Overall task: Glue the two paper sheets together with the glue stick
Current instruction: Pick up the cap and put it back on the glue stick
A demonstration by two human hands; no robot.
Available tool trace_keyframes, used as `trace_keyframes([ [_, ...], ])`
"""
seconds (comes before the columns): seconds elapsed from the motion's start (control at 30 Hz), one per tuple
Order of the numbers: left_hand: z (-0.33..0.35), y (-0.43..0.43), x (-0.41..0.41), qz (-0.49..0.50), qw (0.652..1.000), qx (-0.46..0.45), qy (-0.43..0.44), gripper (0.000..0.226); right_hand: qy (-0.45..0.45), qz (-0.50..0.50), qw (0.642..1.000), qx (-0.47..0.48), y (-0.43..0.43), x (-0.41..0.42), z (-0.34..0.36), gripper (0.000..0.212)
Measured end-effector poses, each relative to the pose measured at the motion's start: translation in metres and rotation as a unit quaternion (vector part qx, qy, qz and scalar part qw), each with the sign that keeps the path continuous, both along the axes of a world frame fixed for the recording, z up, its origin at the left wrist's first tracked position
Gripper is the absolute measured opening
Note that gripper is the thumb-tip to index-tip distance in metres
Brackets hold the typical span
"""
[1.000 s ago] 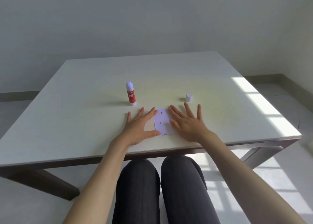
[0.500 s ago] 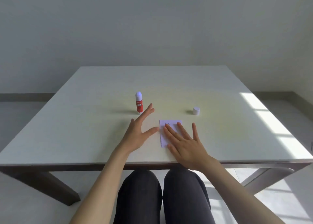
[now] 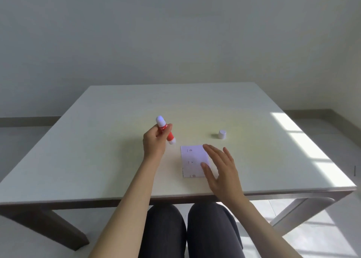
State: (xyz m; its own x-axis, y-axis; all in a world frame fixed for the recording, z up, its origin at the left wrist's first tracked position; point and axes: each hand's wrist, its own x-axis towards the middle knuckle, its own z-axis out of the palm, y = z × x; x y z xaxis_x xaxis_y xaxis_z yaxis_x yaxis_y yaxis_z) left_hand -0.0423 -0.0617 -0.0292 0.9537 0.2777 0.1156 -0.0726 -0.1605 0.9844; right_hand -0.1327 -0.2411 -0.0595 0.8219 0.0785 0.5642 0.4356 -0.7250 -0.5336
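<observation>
My left hand grips a red glue stick with white ends, lifted off the table and tilted. Small white paper sheets with faint printed marks lie stacked near the table's front edge, a second edge showing at the lower left. My right hand hovers over the paper's right side with fingers spread and holds nothing. A white cap stands on the table behind the paper, to the right.
The white table has its front edge just above my dark-trousered knees. Sunlight patches fall on the table's right side and on the floor. A grey wall is behind.
My left hand left the paper, reached the glue stick and lifted it, tilting it. My right hand rose off the paper and slid right. The camera tilted up.
</observation>
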Motion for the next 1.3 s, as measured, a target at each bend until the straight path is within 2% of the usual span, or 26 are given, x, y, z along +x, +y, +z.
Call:
trace_keyframes([
  [0.07,0.002,-0.005,-0.018,-0.115,0.99,-0.085,0.0,0.029,0.002,-0.032,0.989,0.141,0.008,-0.004,0.007,0.022],
  [0.13,0.003,-0.008,-0.029,-0.19,0.969,-0.158,0.003,0.028,0.16,-0.008,0.944,0.289,0.02,0.001,0.02,0.028],
  [0.23,0.008,-0.007,-0.039,-0.215,0.954,-0.209,0.002,0.02,0.416,0.104,0.776,0.463,0.034,0.009,0.039,0.054],
  [0.3,0.012,-0.004,-0.042,-0.217,0.951,-0.22,0.008,0.02,0.475,0.153,0.67,0.55,0.038,0.012,0.045,0.048],
  [0.37,0.016,-0.002,-0.043,-0.223,0.947,-0.229,0.003,0.02,0.467,0.171,0.62,0.606,0.041,0.014,0.046,0.037],
  [0.4,0.019,-0.001,-0.044,-0.221,0.946,-0.238,-0.001,0.02,0.429,0.177,0.646,0.606,0.043,0.013,0.044,0.031],
  [0.43,0.022,-0.001,-0.045,-0.214,0.944,-0.249,-0.007,0.019,0.358,0.173,0.72,0.568,0.046,0.011,0.04,0.024],
  [0.5,0.026,-0.003,-0.048,-0.205,0.939,-0.276,-0.019,0.018,0.137,0.084,0.92,0.357,0.049,0.007,0.032,0.009],
  [0.53,0.028,-0.005,-0.05,-0.203,0.936,-0.288,-0.022,0.018,0.021,0.019,0.973,0.228,0.049,0.006,0.029,0.007],
  [0.57,0.029,-0.007,-0.052,-0.204,0.933,-0.296,-0.025,0.019,-0.066,-0.023,0.99,0.12,0.048,0.006,0.026,0.011],
  [0.63,0.029,-0.01,-0.056,-0.204,0.931,-0.302,-0.029,0.026,-0.12,-0.043,0.991,0.042,0.044,0.007,0.025,0.02],
  [0.7,0.03,-0.01,-0.057,-0.198,0.931,-0.305,-0.027,0.028,0.011,-0.013,0.986,0.167,0.043,0.004,0.033,0.031],
  [0.73,0.03,-0.009,-0.058,-0.195,0.933,-0.302,-0.025,0.025,0.115,0.022,0.957,0.265,0.044,0.002,0.04,0.037],
  [0.8,0.028,-0.009,-0.06,-0.189,0.938,-0.29,-0.02,0.019,0.32,0.102,0.831,0.444,0.043,0.002,0.047,0.052],
  [0.83,0.027,-0.008,-0.061,-0.188,0.94,-0.283,-0.018,0.018,0.376,0.14,0.767,0.501,0.042,0.002,0.048,0.054],
  [0.87,0.026,-0.008,-0.062,-0.188,0.942,-0.278,-0.018,0.017,0.391,0.166,0.732,0.532,0.041,0.002,0.047,0.049],
  [0.9,0.026,-0.007,-0.063,-0.187,0.943,-0.276,-0.019,0.017,0.373,0.177,0.734,0.539,0.041,0.002,0.048,0.041],
  [0.93,0.026,-0.007,-0.064,-0.184,0.942,-0.28,-0.02,0.018,0.316,0.168,0.785,0.506,0.043,0.0,0.045,0.03],
  [1.0,0.027,-0.007,-0.066,-0.177,0.938,-0.298,-0.023,0.025,0.079,0.071,0.956,0.273,0.045,-0.004,0.038,0.012],
  [1.03,0.027,-0.007,-0.068,-0.175,0.935,-0.308,-0.023,0.03,-0.043,0.005,0.993,0.113,0.045,-0.005,0.033,0.013],
  [1.07,0.027,-0.009,-0.069,-0.172,0.933,-0.315,-0.023,0.033,-0.132,-0.033,0.991,-0.001,0.043,-0.003,0.029,0.016],
  [1.1,0.026,-0.01,-0.07,-0.167,0.934,-0.316,-0.026,0.034,-0.16,-0.057,0.985,-0.037,0.043,-0.001,0.026,0.02],
  [1.17,0.027,-0.011,-0.071,-0.149,0.938,-0.312,-0.028,0.036,-0.022,-0.033,0.993,0.108,0.046,-0.003,0.033,0.03],
  [1.2,0.028,-0.011,-0.072,-0.144,0.94,-0.309,-0.028,0.037,0.103,0.01,0.967,0.234,0.049,-0.005,0.041,0.034],
  [1.23,0.028,-0.01,-0.072,-0.141,0.941,-0.305,-0.028,0.038,0.229,0.063,0.908,0.345,0.05,-0.007,0.047,0.04],
  [1.3,0.029,-0.009,-0.072,-0.142,0.944,-0.297,-0.027,0.04,0.42,0.142,0.754,0.485,0.045,-0.004,0.054,0.052],
])
